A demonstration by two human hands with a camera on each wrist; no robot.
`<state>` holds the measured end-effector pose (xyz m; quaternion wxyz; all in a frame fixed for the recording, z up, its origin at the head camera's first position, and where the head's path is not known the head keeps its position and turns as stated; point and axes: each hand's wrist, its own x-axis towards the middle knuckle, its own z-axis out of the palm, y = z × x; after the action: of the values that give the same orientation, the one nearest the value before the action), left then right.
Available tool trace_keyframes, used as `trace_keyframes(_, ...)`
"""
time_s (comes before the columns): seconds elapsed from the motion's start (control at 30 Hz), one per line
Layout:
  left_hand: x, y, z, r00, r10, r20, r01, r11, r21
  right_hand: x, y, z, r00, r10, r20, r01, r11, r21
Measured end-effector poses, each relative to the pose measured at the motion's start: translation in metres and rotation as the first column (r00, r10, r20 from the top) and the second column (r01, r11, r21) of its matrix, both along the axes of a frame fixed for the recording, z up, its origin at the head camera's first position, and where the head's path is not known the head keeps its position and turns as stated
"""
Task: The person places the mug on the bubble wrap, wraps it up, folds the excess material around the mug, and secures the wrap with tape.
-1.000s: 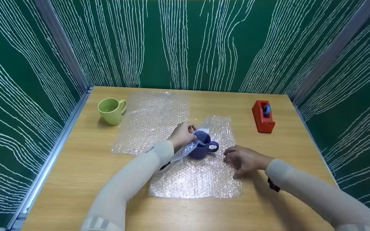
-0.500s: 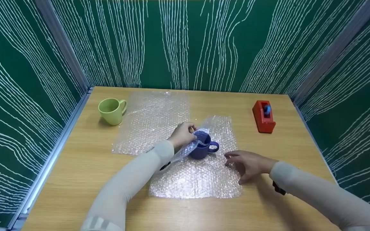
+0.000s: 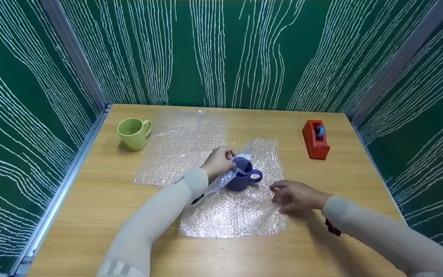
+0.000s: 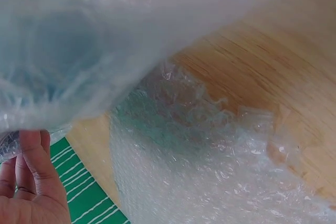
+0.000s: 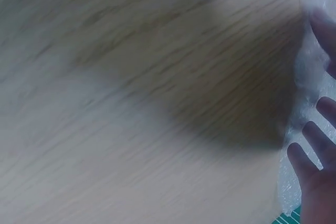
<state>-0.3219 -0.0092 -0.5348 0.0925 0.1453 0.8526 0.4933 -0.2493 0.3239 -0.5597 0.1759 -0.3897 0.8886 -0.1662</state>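
A purple-blue mug stands on a sheet of bubble wrap, its handle pointing right. My left hand pinches the left flap of that sheet, drawn up against the mug and folded over its rim. In the left wrist view, raised wrap fills the upper left and the left hand shows at the lower left. My right hand is at the sheet's right edge, fingers bent over it. The right wrist view shows the fingers of the right hand spread apart, with the thumb right at the wrap's edge.
A light green mug stands at the back left. Beside it a second bubble wrap sheet lies flat. A red tape dispenser with a blue roll is at the back right. Green panels with white lines surround the wooden table.
The right hand has shifted slightly right and its thumb has moved in toward the wrap. The sheet's lower right edge has moved a little inward. The left hand and mug have stayed put.
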Motion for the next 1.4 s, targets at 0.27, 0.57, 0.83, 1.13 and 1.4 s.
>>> trace_keyframes(0.27,0.002,0.001,0.001,1.0,-0.006,0.009,0.006,1.0,-0.016,-0.004,0.001,-0.008,0.978,0.103,-0.182,-0.128,0.983,-0.13)
trace_keyframes(0.57,0.004,0.0,0.003,1.0,0.006,0.008,-0.006,1.0,0.012,-0.011,0.0,0.006,0.976,-0.046,-0.213,0.021,0.993,-0.117)
trace_keyframes(0.83,0.004,0.0,0.002,1.0,0.01,0.008,-0.01,1.0,0.01,-0.011,-0.002,0.022,0.965,-0.24,-0.105,0.23,0.968,-0.102)
trace_keyframes(1.13,0.001,0.0,0.0,1.0,0.004,0.003,-0.004,1.0,-0.013,-0.013,-0.002,0.027,0.962,-0.273,0.028,0.27,0.925,-0.266)
trace_keyframes(1.4,0.001,0.001,0.0,1.0,0.006,-0.007,-0.007,0.999,-0.037,-0.013,-0.004,0.044,0.947,-0.278,0.163,0.318,0.892,-0.321)
